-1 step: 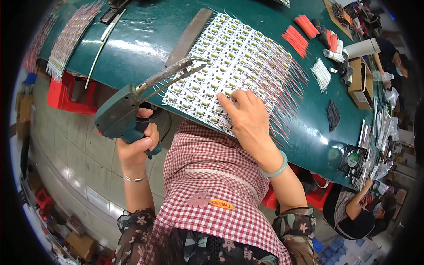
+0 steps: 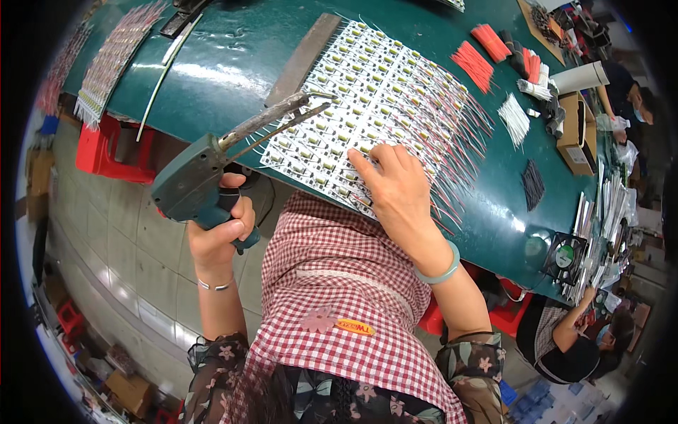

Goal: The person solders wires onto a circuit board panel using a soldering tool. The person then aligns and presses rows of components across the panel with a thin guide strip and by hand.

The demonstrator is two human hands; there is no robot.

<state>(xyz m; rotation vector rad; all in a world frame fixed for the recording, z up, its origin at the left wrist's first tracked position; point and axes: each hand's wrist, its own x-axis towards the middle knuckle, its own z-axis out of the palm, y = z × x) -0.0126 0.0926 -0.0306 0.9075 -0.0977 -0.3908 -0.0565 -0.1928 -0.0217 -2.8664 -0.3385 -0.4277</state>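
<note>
My left hand is closed round the grip of a dark green soldering gun. Its metal barrel and a thin side rod slant up to the right, the tip above the near left part of a white circuit board panel. Rows of small green-yellow components cover the panel, and red and white wires fan out from its right side. On the panel's near part rests my right hand, palm down. One digit reaches left, apart from the other bent fingers, whose tips are partly hidden; I see nothing held there.
A flat brown-grey bar lies along the panel's left edge. Bundles of red wires, white wires and black wires lie to the right, near a cardboard box and a small fan. Two people sit at the right.
</note>
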